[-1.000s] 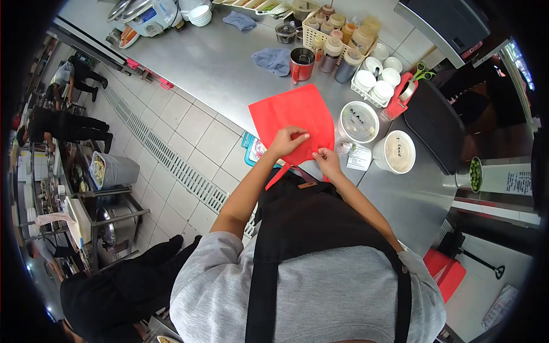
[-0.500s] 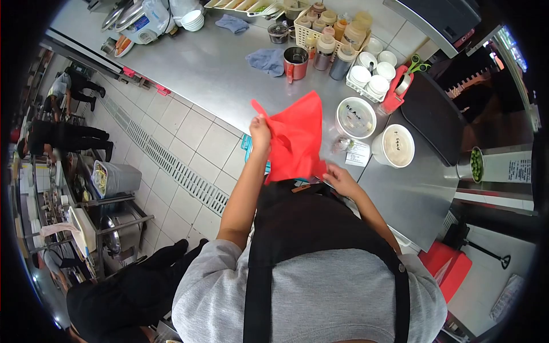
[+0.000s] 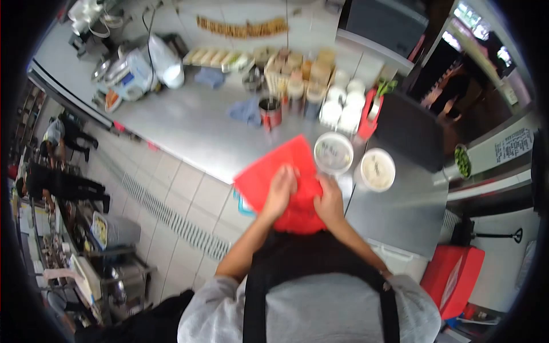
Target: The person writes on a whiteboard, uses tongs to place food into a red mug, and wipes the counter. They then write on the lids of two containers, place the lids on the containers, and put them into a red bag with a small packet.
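Between my two hands a thin red bag [image 3: 266,166] is spread in front of the black apron, over the front edge of the steel counter. My left hand [image 3: 280,191] is closed on the middle of it. At its right side, my right hand [image 3: 329,200] grips it with the thumb on top. Just beyond my right hand stands a round lidded tub [image 3: 333,153] with writing on the lid. Beside it is a second white tub [image 3: 376,170], also written on. A paper slip [image 3: 345,186] is partly hidden behind my right hand.
On the steel counter [image 3: 200,137] are a red mug [image 3: 270,112], a blue cloth [image 3: 246,111], a basket of bottles [image 3: 286,80] and white lidded cups [image 3: 343,106]. Co-workers [image 3: 63,151] are at the left beyond the floor drain [image 3: 171,214]. A red bin [image 3: 452,280] is at right.
My hands have come closer together, and the red bag has been drawn nearer to my body and now lies flatter. The view has tilted up, showing more of the back wall.
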{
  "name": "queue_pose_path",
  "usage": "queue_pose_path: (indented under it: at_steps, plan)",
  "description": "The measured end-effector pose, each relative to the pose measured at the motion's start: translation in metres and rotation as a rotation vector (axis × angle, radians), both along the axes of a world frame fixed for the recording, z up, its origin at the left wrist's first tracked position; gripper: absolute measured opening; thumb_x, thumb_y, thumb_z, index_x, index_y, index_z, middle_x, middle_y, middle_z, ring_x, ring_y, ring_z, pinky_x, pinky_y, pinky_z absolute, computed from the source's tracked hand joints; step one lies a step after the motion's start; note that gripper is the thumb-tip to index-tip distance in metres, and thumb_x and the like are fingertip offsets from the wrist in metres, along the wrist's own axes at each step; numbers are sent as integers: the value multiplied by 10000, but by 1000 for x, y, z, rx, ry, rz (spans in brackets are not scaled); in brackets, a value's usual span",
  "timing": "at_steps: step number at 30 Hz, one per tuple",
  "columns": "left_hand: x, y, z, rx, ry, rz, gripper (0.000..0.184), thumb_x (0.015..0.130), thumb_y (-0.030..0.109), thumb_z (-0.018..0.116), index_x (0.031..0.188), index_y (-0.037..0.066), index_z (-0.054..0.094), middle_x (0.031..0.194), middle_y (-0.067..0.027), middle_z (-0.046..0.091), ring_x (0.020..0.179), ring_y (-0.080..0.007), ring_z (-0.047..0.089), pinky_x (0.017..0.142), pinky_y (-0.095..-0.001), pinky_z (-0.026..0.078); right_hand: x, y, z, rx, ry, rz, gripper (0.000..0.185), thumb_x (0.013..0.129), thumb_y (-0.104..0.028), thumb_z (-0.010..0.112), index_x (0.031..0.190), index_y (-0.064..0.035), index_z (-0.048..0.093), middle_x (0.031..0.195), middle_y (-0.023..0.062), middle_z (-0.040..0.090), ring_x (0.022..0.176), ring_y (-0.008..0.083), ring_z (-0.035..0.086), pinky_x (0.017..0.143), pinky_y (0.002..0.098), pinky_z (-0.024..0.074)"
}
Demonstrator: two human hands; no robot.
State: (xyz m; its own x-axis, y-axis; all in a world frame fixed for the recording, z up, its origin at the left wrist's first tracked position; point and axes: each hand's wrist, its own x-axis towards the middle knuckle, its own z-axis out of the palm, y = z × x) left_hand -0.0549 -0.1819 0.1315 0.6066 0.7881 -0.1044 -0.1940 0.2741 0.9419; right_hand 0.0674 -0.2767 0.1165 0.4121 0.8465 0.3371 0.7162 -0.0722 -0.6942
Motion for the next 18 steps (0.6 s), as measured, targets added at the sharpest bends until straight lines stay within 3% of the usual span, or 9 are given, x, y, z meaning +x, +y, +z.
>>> queue_pose_path:
  at_steps: [1, 4, 5, 6, 8, 11, 14, 16, 18]
  plan:
    - [-5, -7, 1, 110, -64, -144, 197, 872, 127, 541, 1023, 66, 431, 714, -30, 478, 587, -123, 493, 507, -268, 401, 3, -1, 6, 45, 34, -19, 413, 609, 58, 484, 1017, 24, 537, 997, 225, 560, 965, 396, 518, 876, 416, 412]
    - [-14, -11, 24, 953, 505, -170, 421, 728, 5, 573, 1105, 74, 399, 939, -167, 554, 767, -341, 571, 613, -396, 460, 14, -6, 13, 101, 311, 28, 322, 624, 88, 415, 904, -3, 546, 850, 191, 592, 851, 345, 589, 766, 361, 456]
    - [-18, -4, 14, 945, 629, -206, 449, 689, -9, 567, 1103, 71, 415, 1009, -198, 550, 850, -392, 560, 673, -431, 462, 16, -9, 19, 50, 366, 84, 259, 673, 83, 399, 877, -4, 533, 833, 183, 588, 847, 284, 604, 749, 331, 457]
    - [-21, 7, -5, 984, 639, -44, 429, 665, -14, 561, 1072, 71, 452, 999, -185, 559, 868, -382, 557, 695, -432, 456, 18, -14, 18, -9, 448, 125, 262, 701, 86, 389, 883, -4, 556, 813, 115, 596, 796, 231, 592, 738, 299, 454]
    - [-31, 37, -17, 983, 778, 249, 361, 653, -14, 550, 1004, 65, 517, 986, -175, 568, 899, -381, 543, 740, -440, 440, 15, -24, -23, -24, 1164, -113, 316, 702, 92, 396, 965, 13, 553, 924, 112, 597, 861, 236, 592, 789, 317, 464]
    - [-43, 62, -24, 990, 807, 583, 258, 699, -31, 539, 944, 48, 556, 922, -135, 581, 826, -324, 565, 726, -397, 465, 23, -44, 30, -180, 1470, -55, 391, 702, 85, 398, 1071, 43, 521, 1045, 135, 576, 942, 255, 583, 841, 344, 470]
    - [-40, 58, -37, -127, -179, 424, 114, 870, 15, 469, 946, 51, 545, 819, -24, 555, 731, -139, 554, 671, -282, 494, 42, -66, 27, -214, 1600, 62, 432, 695, 18, 444, 1122, 51, 501, 1097, 160, 568, 995, 268, 571, 858, 373, 470]
    - [-33, 35, -43, -358, -333, 201, 137, 879, 20, 438, 972, 63, 531, 881, -39, 552, 807, -139, 553, 718, -286, 485, 68, -81, 11, -73, 1723, 30, 478, 681, -73, 501, 1145, 41, 497, 1092, 170, 575, 967, 276, 586, 844, 394, 479]
    - [-29, 11, -28, -257, -267, -161, 177, 855, 33, 478, 1018, 71, 536, 985, -59, 545, 884, -154, 546, 747, -279, 476, 92, -96, 29, 117, 1737, -81, 473, 662, -118, 524, 1112, 26, 514, 1040, 176, 595, 916, 290, 602, 840, 418, 482]
